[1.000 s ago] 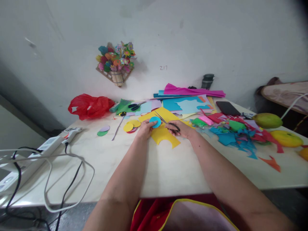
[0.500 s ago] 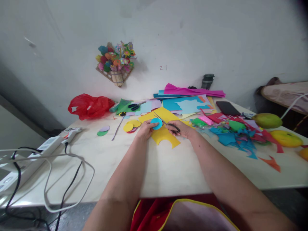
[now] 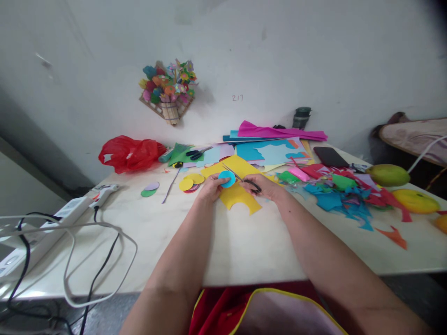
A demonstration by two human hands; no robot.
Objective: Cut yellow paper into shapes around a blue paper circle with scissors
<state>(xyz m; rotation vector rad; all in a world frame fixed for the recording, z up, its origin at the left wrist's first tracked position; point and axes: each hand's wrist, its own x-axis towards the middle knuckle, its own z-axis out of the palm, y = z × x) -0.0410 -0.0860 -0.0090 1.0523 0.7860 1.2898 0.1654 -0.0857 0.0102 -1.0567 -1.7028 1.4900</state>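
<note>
My left hand [image 3: 211, 187] pinches a round blue paper disc [image 3: 228, 179] between thumb and fingers. In my right hand [image 3: 262, 186] is a pair of scissors [image 3: 252, 185], its blades parted and pointing up-left beside the disc's right edge. Under both hands lies a yellow paper sheet [image 3: 238, 201] with a curved bite cut from its near edge. Left of my left hand, yellow discs [image 3: 186, 184] overlap a reddish one. Farther left, a lilac disc [image 3: 152, 186] partly covers a green disc [image 3: 148, 193].
Coloured paper scraps [image 3: 328, 197] and mangoes [image 3: 414, 200] cover the right side, near a dark phone [image 3: 331, 157]. At the back are paper sheets [image 3: 268, 151], another pair of scissors [image 3: 197, 153] and a red plastic bag [image 3: 129, 153]. A power strip [image 3: 45, 232] with cables lies left.
Almost nothing differs. The scissors and the blue disc have shifted very slightly; both hands keep their holds.
</note>
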